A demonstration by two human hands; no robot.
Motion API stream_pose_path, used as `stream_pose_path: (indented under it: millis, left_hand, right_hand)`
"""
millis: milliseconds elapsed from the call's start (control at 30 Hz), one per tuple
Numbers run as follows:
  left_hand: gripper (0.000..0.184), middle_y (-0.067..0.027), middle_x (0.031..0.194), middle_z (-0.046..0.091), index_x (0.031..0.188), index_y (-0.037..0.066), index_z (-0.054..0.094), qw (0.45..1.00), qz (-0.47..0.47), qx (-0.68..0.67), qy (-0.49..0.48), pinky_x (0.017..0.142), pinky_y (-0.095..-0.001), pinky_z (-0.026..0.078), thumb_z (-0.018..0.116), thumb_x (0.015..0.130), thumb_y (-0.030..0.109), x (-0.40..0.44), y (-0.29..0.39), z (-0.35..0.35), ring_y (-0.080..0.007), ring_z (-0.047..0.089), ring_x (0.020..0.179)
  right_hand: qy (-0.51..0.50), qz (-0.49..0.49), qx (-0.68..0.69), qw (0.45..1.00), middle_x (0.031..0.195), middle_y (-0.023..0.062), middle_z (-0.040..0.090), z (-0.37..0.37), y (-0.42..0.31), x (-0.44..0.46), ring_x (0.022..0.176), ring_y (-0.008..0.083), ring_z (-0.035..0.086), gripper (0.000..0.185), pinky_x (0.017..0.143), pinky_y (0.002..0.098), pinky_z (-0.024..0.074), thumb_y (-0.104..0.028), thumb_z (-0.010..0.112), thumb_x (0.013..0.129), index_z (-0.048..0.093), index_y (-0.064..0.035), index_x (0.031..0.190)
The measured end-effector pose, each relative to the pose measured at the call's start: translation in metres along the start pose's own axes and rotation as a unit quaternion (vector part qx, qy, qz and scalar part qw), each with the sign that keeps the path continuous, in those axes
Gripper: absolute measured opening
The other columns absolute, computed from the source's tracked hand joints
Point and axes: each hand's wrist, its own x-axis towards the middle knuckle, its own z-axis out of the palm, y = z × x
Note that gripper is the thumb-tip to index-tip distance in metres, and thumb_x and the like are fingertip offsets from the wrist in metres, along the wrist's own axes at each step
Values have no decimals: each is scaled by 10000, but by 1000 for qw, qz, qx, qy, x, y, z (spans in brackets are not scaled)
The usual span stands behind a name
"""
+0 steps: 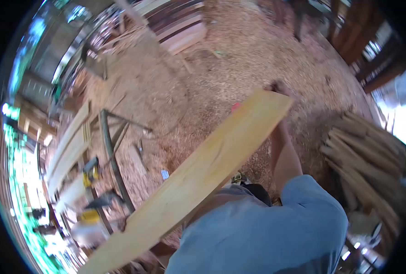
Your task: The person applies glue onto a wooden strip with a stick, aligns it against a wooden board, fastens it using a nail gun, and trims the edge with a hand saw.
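A long, pale yellow wooden board (203, 169) runs diagonally across the view, from the lower left up to the right of centre, in front of my body. My right hand (280, 88) is wrapped round its upper right end, with the bare forearm passing beneath the board. Near the lower left part of the board, the fingertips of my left hand (122, 224) show at its far edge; the rest of that hand is hidden by the wood. A light blue sleeve covers my right upper arm.
Sawdust and shavings cover the ground (239, 55). At the left stand a wooden trestle frame (111, 155), a yellow and black tool (91, 172) and leaning planks (68, 146). Rough slabs (367, 155) are piled at the right. Stacked boards (180, 27) lie ahead.
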Motion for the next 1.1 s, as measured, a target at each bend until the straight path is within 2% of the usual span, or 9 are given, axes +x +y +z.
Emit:
stream_pose_path:
  millis: [200, 267, 433, 667, 867, 967, 1033, 1067, 1100]
  left_hand:
    - [241, -59, 918, 629, 955, 98, 627, 997, -18, 36, -61, 926, -423, 469, 512, 998, 306, 77, 37, 24, -259, 597, 959]
    - [232, -57, 923, 628, 962, 102, 625, 996, -20, 44, -75, 930, -424, 468, 514, 998, 302, 100, 53, 24, -256, 595, 962]
    - [209, -51, 935, 625, 978, 110, 621, 993, -15, 61, -105, 940, -426, 464, 520, 997, 292, 166, 98, 13, -250, 593, 972]
    - [179, -44, 952, 620, 1002, 122, 615, 974, 81, 135, -163, 954, -429, 459, 529, 995, 279, 222, 152, 4, -240, 589, 984]
    - [160, -38, 965, 617, 1019, 130, 611, 958, 155, 150, -186, 964, -431, 455, 535, 994, 269, 291, 147, -25, -234, 586, 994]
    - [186, -49, 973, 599, 1054, 104, 584, 963, 160, 126, -176, 955, -412, 459, 533, 1003, 275, 326, 109, -41, -223, 589, 1008]
    - [226, -62, 990, 608, 983, 67, 588, 953, 285, 88, -57, 931, -384, 479, 517, 1014, 279, 338, 84, -57, -217, 602, 1006]
    - [226, -62, 990, 608, 983, 67, 588, 950, 293, 89, -62, 931, -384, 479, 517, 1014, 279, 344, 78, -65, -217, 602, 1006]
    - [320, -72, 974, 612, 947, 68, 589, 951, 288, 105, -38, 888, -385, 503, 497, 1009, 368, 351, 74, -75, -222, 611, 986]
  right_hand:
    - [-61, -36, -4, 997, 1053, 107, 621, 39, 61, 38, 909, 239, 595, 499, 856, 400, 523, -374, 531, 929, 592, -29, 1285]
    - [8, -29, 6, 1000, 998, 111, 604, 68, 79, 36, 890, 221, 577, 461, 836, 362, 503, -321, 555, 923, 588, 27, 1223]
    - [-3, -1, 37, 999, 1021, 108, 610, 38, 133, 63, 906, 240, 585, 430, 861, 405, 503, -305, 526, 956, 587, 27, 1223]
    - [56, 71, -90, 992, 1019, 108, 610, 31, 160, 79, 908, 242, 586, 422, 861, 406, 502, -301, 526, 960, 587, 24, 1223]
    - [52, 136, -175, 974, 1018, 108, 611, 63, 225, 101, 909, 243, 586, 415, 861, 407, 502, -297, 526, 963, 588, 21, 1223]
    - [65, 157, -213, 962, 1017, 109, 611, 71, 242, 108, 910, 244, 586, 412, 860, 407, 501, -295, 526, 965, 588, 20, 1222]
    - [74, 177, -242, 951, 1017, 109, 612, 79, 252, 115, 911, 245, 586, 410, 860, 407, 501, -294, 526, 966, 588, 19, 1222]
    - [76, 186, -257, 945, 1017, 109, 612, 84, 258, 119, 911, 245, 586, 408, 860, 407, 501, -294, 526, 966, 588, 19, 1222]
    - [82, 196, -270, 939, 1017, 109, 612, 89, 266, 124, 911, 245, 586, 407, 860, 408, 501, -293, 526, 967, 588, 18, 1222]
